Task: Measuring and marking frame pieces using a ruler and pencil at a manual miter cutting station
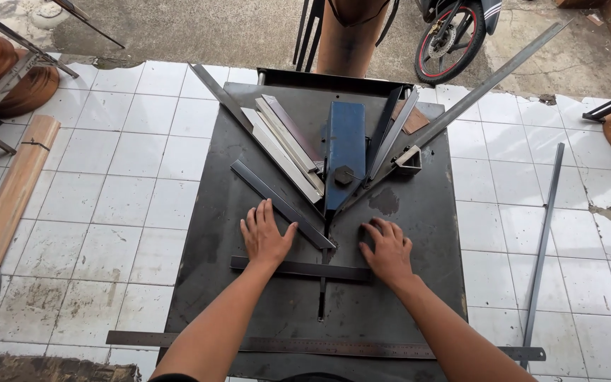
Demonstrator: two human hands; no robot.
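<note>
My left hand [265, 237] lies flat with fingers spread on a dark steel table [419, 233], beside a slanted grey metal bar [281, 204]. My right hand [387, 247] rests palm down with fingers curled, a little to the right. Both wrists lie over a short flat bar [312, 269] that runs crosswise. Between the hands a narrow slot [323, 283] runs toward me. A blue saw guard [345, 152] stands behind the hands. Neither hand grips anything.
Several metal strips [288, 145] fan out left of the blue guard, and a long angle bar [482, 88] runs to the upper right. A long steel ruler [305, 345] crosses the near edge. A thin rod [542, 247] lies on white tiles; a wooden plank [5, 212] at left; a motorcycle wheel [447, 42] beyond.
</note>
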